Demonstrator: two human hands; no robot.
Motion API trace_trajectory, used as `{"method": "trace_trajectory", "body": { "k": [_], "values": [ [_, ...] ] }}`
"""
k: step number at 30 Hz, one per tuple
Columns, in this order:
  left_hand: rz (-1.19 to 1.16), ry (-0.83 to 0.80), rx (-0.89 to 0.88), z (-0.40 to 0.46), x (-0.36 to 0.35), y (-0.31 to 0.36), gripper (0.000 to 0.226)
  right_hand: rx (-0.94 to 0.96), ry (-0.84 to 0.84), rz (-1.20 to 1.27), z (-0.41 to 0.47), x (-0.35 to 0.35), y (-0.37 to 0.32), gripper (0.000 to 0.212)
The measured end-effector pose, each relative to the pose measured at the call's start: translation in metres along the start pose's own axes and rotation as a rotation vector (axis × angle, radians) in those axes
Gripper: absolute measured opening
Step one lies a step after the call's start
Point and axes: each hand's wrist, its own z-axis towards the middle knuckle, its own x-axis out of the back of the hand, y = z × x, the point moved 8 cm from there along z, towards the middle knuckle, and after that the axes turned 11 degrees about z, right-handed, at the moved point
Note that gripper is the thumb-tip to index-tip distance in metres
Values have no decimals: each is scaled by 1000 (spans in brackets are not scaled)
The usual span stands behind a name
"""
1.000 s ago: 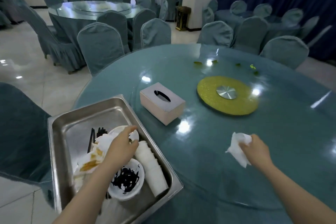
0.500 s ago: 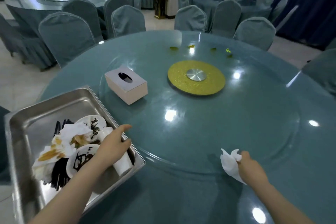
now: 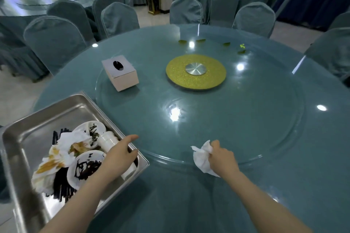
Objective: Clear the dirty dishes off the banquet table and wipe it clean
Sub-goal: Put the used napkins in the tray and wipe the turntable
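Nearest the camera, the left hand (image 3: 121,154) hovers at the right-hand rim of the stainless steel tray (image 3: 22,138), fingers loosely extended and gripping nothing; whether it touches the rim I cannot tell. It looks placed there to steady or shift the tray. The tray sits at the near-left edge of the counter (image 3: 246,185), probably so it stays within reach while the surface is freed. Inside it lie the dirty dishes: a sauce-smeared white bowl (image 3: 83,168), a second soiled plate (image 3: 92,128) behind it, stained crumpled napkins (image 3: 55,159), dark chopsticks (image 3: 60,185) and stacked white cups (image 3: 108,139).

To the right, the right hand (image 3: 221,159) closes its fingers round a wadded white tissue (image 3: 201,155), held low at the near rim of the glass turntable (image 3: 265,119), apparently ready for wiping.

Farther in, a tissue box (image 3: 121,73) stands on the turntable, left of the gold centre disc (image 3: 196,71) with its metal hub. Beyond, small green scraps (image 3: 200,40) dot the far side, so the wiping seems unfinished. Covered chairs (image 3: 253,18) ring the far edge.
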Motion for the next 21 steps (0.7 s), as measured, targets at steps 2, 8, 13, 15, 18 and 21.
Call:
{"method": "trace_trajectory", "body": {
  "k": [2, 8, 13, 15, 18, 21],
  "values": [
    [-9, -5, 7, -2, -1, -4, 47, -50, 1, 258, 8, 11, -1, 12],
    [-18, -34, 27, -1, -13, -7, 49, -207, 196, 613, 12, 56, 45, 9],
    [-31, -47, -6, 9, -28, 10, 47, -297, 284, 593, 5, 81, 84, 20],
    [-22, -58, -31, 12, -33, 17, 48, -313, 277, 616, 3, 85, 89, 26],
    [-17, -76, -57, 19, -42, 26, 49, -267, 279, 666, 3, 93, 91, 17],
    [-17, -95, -72, 27, -52, 37, 48, -240, 311, 679, 4, 101, 98, 31]
  ]
}}
